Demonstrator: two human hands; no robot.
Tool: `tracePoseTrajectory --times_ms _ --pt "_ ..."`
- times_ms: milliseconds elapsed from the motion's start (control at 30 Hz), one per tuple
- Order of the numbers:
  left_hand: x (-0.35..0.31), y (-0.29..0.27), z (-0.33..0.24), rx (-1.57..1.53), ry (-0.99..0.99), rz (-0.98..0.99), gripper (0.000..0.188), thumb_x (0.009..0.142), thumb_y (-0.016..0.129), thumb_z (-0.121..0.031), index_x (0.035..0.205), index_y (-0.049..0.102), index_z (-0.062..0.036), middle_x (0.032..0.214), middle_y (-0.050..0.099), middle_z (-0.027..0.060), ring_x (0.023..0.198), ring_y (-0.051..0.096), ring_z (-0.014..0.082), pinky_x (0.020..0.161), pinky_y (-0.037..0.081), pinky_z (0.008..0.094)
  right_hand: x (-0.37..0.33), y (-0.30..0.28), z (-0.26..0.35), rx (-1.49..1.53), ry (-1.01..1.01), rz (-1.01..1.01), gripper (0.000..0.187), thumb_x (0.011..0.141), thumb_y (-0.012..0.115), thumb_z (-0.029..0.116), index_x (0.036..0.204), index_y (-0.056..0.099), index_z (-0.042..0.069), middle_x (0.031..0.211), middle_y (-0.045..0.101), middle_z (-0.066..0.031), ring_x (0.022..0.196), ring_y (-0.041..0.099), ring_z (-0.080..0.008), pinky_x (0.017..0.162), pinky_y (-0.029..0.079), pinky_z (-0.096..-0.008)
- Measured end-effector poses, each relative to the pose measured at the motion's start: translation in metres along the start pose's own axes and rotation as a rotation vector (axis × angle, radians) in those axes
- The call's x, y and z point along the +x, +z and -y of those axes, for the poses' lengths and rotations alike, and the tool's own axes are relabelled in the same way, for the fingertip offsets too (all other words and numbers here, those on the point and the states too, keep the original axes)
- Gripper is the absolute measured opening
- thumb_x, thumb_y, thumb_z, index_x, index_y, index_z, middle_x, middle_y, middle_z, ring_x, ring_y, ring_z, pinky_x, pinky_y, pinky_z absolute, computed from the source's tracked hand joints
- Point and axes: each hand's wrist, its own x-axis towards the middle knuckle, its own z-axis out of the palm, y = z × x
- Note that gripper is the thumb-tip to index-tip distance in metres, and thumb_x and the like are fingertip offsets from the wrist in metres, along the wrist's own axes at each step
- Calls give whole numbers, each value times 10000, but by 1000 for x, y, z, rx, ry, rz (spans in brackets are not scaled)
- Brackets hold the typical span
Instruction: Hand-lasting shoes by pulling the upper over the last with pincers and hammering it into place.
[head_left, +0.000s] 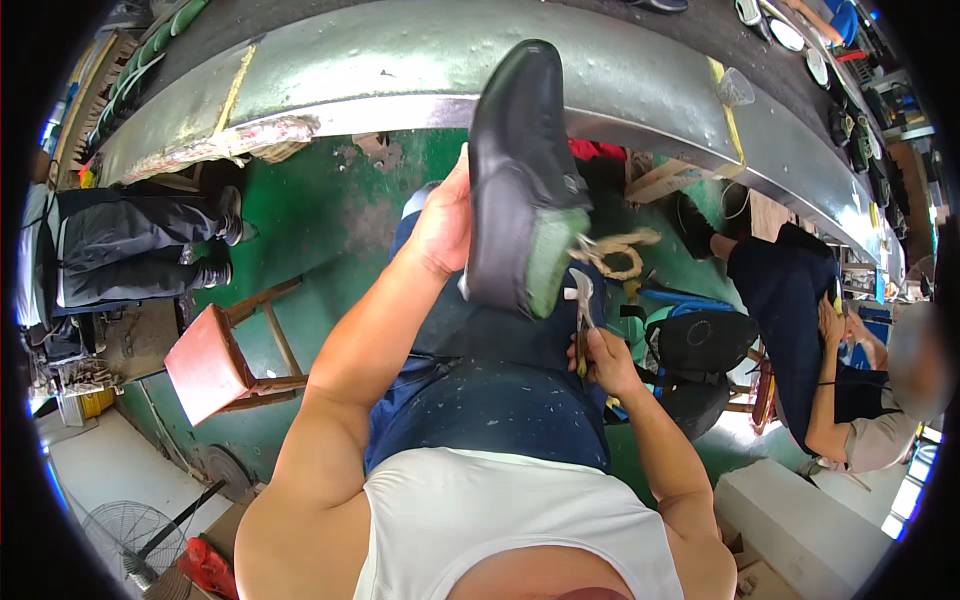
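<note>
A black leather shoe stands out in front of me, toe pointing away over the edge of the metal bench. A green shoe last fills its heel opening. My left hand grips the shoe from its left side; the fingers behind it are mostly hidden. Below the heel, my right hand is closed round the handles of metal lasting pliers, whose head has a small hammer-like knob. The head is close to the heel; whether it touches I cannot tell. Beyond the heel shows a looped tan cord.
A metal-topped bench crosses ahead, with a clear cup on it. A stool stands left, near a person's legs. At right sit a black bag and a seated person. Shoes line the far right.
</note>
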Motion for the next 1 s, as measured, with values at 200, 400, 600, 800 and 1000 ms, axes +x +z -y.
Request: tracePoseTrajectory --times_ms 200,400,600,800,1000 --pt "23 -42 20 -94 -61 142 885 906 326 -799 1372 530 -74 1217 648 218 1017 676 385 842 574 546 -6 2 11 -115 35 1 447 1078 382 381 1059 601 -9 822 682 -70 696 647 -135 561 474 -259" --pt "26 -43 17 -77 -77 127 883 914 310 -793 1357 541 -66 1205 654 217 1019 678 375 827 578 546 -8 9 16 -344 -18 -63 382 1043 480 348 1021 631 -2 817 686 -101 711 672 -198 681 538 -338" --pt "13 -5 -7 -263 -146 191 834 957 304 -733 1375 515 -43 1243 626 236 1072 653 402 897 540 590 -41 26 60 -1260 -211 -92 366 883 693 371 1023 685 33 1020 678 -152 862 675 -352 788 557 -430" --pt "17 17 -15 -462 -121 231 734 1003 334 -644 1413 483 -53 1298 584 281 1185 589 442 978 479 636 -47 24 53 -1167 -559 -239 390 792 789 267 1085 697 26 1227 598 -162 1100 606 -353 883 537 -416" --pt "26 20 -18 -417 -66 281 702 1007 364 -617 1417 478 -59 1317 571 285 1230 549 465 997 460 652 -30 20 117 -993 -902 -304 333 814 780 173 1094 674 27 1167 616 -163 1053 625 -362 869 534 -411"
